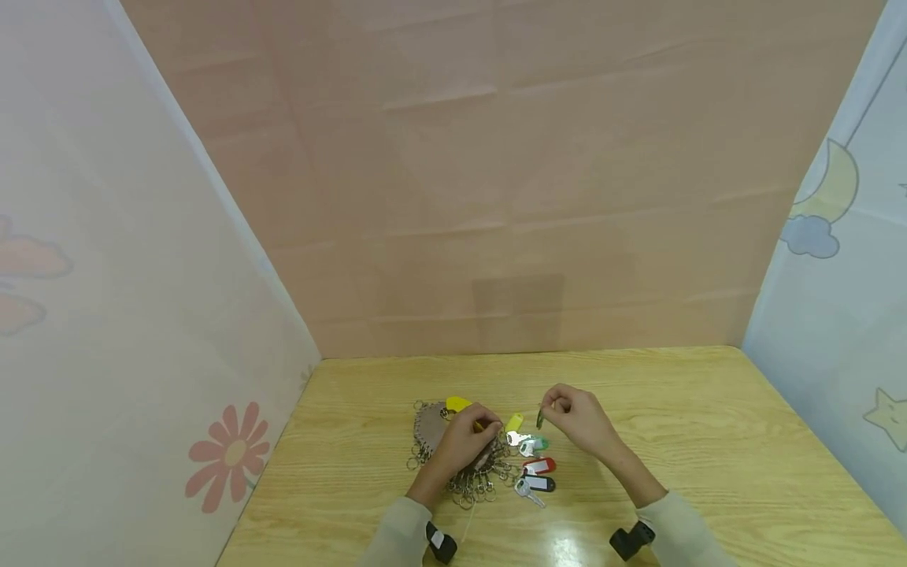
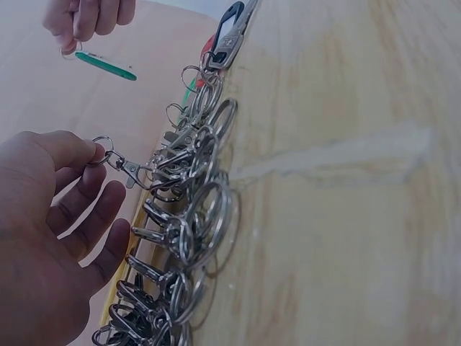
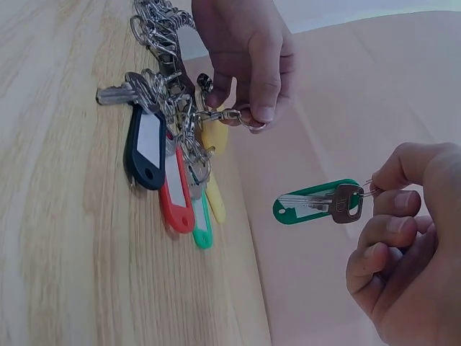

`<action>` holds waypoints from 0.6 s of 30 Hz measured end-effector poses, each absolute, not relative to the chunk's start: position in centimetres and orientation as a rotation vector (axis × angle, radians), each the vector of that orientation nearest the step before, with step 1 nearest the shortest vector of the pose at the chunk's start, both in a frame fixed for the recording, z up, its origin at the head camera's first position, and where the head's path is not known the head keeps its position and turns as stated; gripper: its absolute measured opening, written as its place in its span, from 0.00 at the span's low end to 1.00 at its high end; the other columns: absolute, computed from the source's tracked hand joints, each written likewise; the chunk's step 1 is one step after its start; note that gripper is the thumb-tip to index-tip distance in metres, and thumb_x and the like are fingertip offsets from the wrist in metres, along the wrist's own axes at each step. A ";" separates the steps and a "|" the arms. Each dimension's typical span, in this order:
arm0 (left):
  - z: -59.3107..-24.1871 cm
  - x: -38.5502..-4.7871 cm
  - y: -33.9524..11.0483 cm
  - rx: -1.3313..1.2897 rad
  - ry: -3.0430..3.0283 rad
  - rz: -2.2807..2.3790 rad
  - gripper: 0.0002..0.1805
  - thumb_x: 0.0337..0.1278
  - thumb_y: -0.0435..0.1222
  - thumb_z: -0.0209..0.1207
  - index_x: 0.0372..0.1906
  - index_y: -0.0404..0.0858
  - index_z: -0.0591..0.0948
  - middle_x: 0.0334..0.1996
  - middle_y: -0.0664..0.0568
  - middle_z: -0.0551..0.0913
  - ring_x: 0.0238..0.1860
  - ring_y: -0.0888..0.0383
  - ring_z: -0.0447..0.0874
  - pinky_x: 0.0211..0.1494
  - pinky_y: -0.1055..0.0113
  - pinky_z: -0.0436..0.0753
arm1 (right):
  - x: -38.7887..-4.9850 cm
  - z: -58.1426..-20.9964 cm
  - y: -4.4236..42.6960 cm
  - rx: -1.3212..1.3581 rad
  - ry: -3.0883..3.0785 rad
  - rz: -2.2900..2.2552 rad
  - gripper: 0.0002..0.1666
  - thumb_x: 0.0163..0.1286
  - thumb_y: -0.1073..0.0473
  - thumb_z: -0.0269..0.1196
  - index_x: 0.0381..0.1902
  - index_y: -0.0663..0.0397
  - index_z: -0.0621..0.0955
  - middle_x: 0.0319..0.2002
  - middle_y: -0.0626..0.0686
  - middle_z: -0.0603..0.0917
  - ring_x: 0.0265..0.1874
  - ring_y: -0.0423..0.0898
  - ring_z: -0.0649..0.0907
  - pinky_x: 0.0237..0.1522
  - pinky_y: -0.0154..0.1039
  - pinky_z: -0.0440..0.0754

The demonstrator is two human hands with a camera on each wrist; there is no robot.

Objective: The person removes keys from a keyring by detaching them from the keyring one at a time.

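My left hand (image 1: 464,437) is over a brown plate (image 1: 428,429) fringed with several clips and rings. In the left wrist view, its thumb and forefinger pinch a split ring (image 2: 105,144), joined to a metal swivel clip (image 2: 132,171); the other fingers are loosely bent. To the right, my right hand (image 1: 577,417) holds a small ring by thumb and forefinger above the table. From that ring hang a green key tag (image 3: 295,214) and a key (image 3: 346,205), apart from the left hand's ring.
Beside the plate's right edge lie a yellow tag (image 1: 515,422), another green tag (image 1: 541,443), a red tag (image 1: 542,465) and a black tag (image 1: 542,483), with keys (image 1: 527,492) among them. A yellow piece (image 1: 457,403) shows behind the left hand. Walls surround the wooden table (image 1: 694,441).
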State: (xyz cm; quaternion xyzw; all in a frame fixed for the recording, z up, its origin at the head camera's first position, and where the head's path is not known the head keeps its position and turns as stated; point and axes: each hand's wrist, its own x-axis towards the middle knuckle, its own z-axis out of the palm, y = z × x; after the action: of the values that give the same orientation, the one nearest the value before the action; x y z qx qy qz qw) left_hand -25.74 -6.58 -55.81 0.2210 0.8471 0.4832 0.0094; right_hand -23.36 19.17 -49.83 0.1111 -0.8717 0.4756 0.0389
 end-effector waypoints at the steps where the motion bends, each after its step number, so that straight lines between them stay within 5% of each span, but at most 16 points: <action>1: -55.9 -25.8 -6.6 0.697 2.643 1.515 0.09 0.78 0.43 0.62 0.47 0.45 0.89 0.43 0.57 0.85 0.40 0.67 0.79 0.47 0.69 0.82 | -23.4 -49.8 19.3 0.336 -2.669 1.456 0.05 0.73 0.64 0.63 0.42 0.58 0.86 0.18 0.43 0.70 0.17 0.34 0.65 0.22 0.31 0.64; 18: -56.0 -25.9 -6.4 0.679 2.623 1.540 0.08 0.78 0.44 0.62 0.46 0.47 0.89 0.44 0.57 0.85 0.40 0.67 0.79 0.47 0.70 0.82 | -23.6 -48.9 23.1 0.275 -2.642 1.373 0.05 0.74 0.65 0.62 0.42 0.58 0.85 0.17 0.43 0.69 0.16 0.34 0.63 0.21 0.33 0.63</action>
State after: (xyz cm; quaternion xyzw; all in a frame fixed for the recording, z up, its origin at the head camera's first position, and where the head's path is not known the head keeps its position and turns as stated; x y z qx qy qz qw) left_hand -25.93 -6.37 -56.05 0.2177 0.8416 0.4942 0.0124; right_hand -23.59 23.11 -48.95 0.0917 -0.8811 0.4578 0.0759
